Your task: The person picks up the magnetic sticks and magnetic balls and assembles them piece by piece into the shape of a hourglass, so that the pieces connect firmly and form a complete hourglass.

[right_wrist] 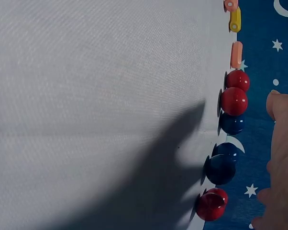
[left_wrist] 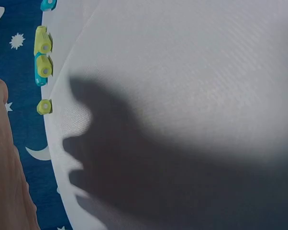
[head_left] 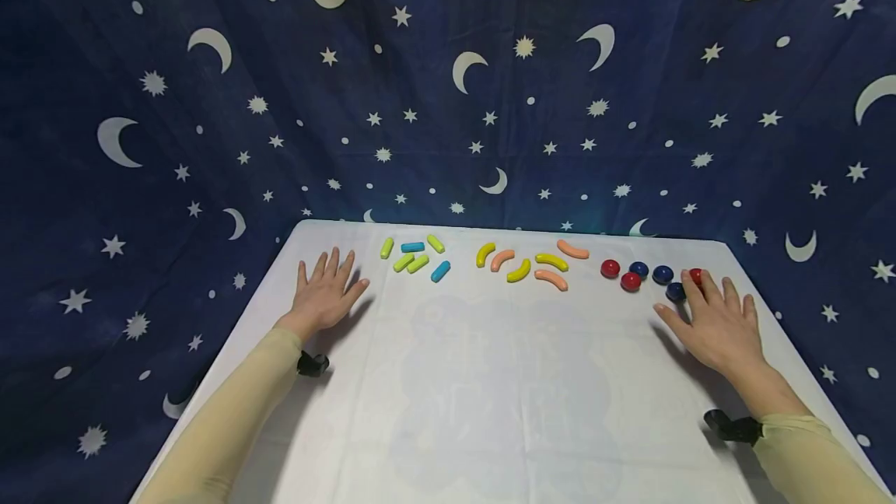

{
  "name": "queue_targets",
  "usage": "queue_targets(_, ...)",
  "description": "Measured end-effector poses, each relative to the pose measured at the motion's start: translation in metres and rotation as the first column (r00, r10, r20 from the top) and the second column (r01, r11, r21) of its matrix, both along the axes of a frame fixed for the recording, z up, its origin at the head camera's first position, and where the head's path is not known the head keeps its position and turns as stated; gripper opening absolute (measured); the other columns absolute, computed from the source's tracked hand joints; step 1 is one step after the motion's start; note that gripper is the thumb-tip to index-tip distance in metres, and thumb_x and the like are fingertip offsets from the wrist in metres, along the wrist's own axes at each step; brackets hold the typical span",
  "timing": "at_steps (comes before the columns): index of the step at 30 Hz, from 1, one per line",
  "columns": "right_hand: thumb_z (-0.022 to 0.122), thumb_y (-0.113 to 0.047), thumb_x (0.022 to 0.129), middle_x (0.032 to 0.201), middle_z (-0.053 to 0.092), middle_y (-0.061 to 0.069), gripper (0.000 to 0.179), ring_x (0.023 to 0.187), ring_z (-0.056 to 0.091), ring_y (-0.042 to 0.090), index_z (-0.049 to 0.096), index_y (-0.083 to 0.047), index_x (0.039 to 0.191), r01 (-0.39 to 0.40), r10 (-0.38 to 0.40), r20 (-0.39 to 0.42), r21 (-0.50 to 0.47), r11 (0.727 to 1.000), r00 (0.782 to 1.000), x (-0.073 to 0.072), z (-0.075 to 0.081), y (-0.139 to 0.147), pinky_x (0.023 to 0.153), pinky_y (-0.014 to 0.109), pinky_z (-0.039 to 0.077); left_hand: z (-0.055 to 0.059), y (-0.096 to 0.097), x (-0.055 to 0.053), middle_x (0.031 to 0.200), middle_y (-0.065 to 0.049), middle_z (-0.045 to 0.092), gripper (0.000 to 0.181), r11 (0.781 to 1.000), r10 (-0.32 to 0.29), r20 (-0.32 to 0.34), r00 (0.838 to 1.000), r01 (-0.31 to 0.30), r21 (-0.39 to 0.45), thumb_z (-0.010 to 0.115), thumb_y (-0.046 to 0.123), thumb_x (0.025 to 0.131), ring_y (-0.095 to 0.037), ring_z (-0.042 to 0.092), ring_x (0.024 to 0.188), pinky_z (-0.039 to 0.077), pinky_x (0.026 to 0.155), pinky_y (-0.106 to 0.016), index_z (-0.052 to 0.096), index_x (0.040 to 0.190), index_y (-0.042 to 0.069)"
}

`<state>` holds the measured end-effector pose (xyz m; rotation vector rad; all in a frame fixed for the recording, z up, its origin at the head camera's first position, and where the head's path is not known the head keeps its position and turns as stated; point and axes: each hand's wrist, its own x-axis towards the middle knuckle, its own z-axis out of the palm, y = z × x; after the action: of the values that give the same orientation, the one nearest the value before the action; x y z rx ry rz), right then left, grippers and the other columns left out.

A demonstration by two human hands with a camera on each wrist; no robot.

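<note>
My left hand (head_left: 323,295) hovers over the left of the table, fingers spread, its shadow below it. Just right of it lie short sticks in lime green (head_left: 404,262) and blue (head_left: 440,271). My right hand (head_left: 721,325) hangs with fingers apart at the table's right. Its fingertips overlap a red ball (head_left: 696,276) in the head view, partly hiding it. Beside that lie dark blue balls (head_left: 663,275) and more red balls (head_left: 631,281). Curved pieces in yellow (head_left: 519,271) and pink (head_left: 551,280) lie mid-row. Both hands hold nothing.
A white cloth with a faint printed pattern covers the table (head_left: 504,395). Behind and at both sides hangs a dark blue curtain (head_left: 420,84) with moons and stars. Black wrist devices sit under the left (head_left: 313,365) and right (head_left: 732,427) sleeves.
</note>
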<state>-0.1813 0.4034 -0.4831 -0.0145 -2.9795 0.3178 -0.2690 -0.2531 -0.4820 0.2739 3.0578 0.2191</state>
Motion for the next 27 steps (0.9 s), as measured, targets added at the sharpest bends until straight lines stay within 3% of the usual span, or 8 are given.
queue_targets(18,0.048,-0.066,0.099,0.158,0.018,0.039,0.095,0.146,0.001,0.06,0.02,0.001,0.16,-0.005,0.005,-0.03,-0.014,1.0,1.0,-0.002,-0.005,-0.018,0.112,0.071,-0.014,0.001,0.004,0.01,0.169,-0.023,0.002,0.09,1.0,-0.018,-0.013,1.0,0.018,0.008,0.018,0.073,0.101,-0.045,0.0,0.154,-0.014,0.114,-0.068,0.01,0.165,0.011)
queue_targets(27,0.054,-0.057,0.1,0.156,0.029,0.036,0.087,0.144,0.018,0.057,0.026,0.001,0.159,-0.082,0.074,-0.125,-0.062,0.995,0.989,-0.016,0.005,-0.041,0.114,0.073,0.005,0.005,0.021,0.007,0.169,-0.021,0.004,0.086,0.998,-0.058,-0.059,0.997,0.06,0.035,0.021,0.07,0.103,-0.042,0.001,0.155,-0.011,0.116,-0.067,0.011,0.165,0.013)
